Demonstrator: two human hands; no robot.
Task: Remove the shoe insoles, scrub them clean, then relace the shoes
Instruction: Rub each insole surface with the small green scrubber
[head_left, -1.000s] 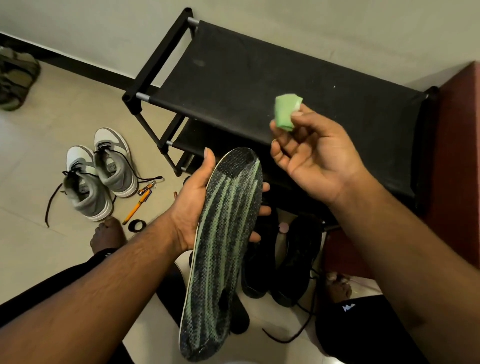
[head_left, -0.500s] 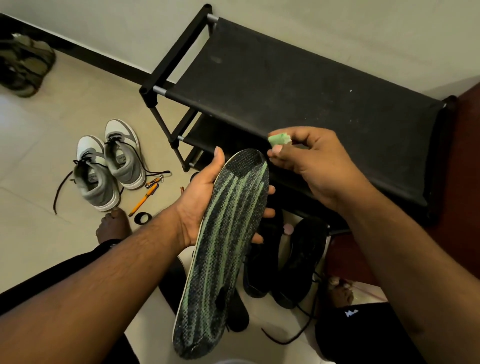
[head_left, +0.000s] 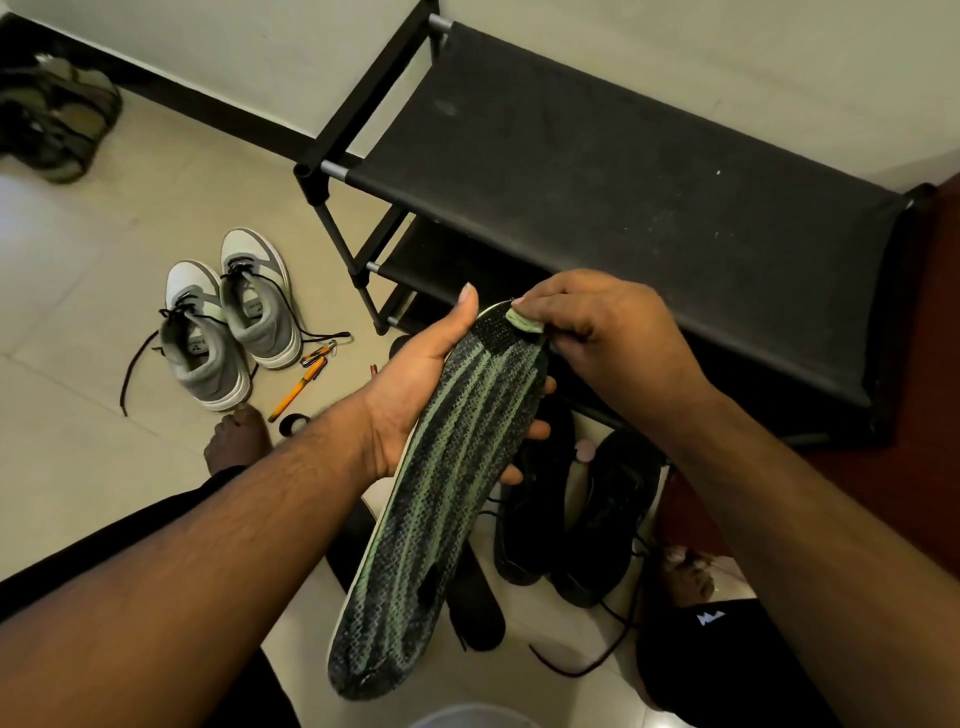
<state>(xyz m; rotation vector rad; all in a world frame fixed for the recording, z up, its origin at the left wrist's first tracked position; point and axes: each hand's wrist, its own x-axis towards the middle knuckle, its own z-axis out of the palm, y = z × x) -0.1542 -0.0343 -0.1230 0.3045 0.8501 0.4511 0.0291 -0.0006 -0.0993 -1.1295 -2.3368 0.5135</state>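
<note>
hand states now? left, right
Left hand: closed on the insole.
Right hand: pinching a green pad against the insole's far end.

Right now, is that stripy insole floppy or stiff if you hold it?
Probably bendy but not limp: the insole juts well past the left hand without drooping. Likely light, since one open palm carries it. Its knit top looks grippy, not slippery, under the green pad.

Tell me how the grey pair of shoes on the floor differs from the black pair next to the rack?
The grey sneakers are pale with white soles; the black shoes are dark all over. The grey sneakers lie in the open, left of the shoe rack; the black shoes sit by its front, partly hidden behind the insole in the left hand. Both pairs stand side by side with loose laces trailing.
</note>
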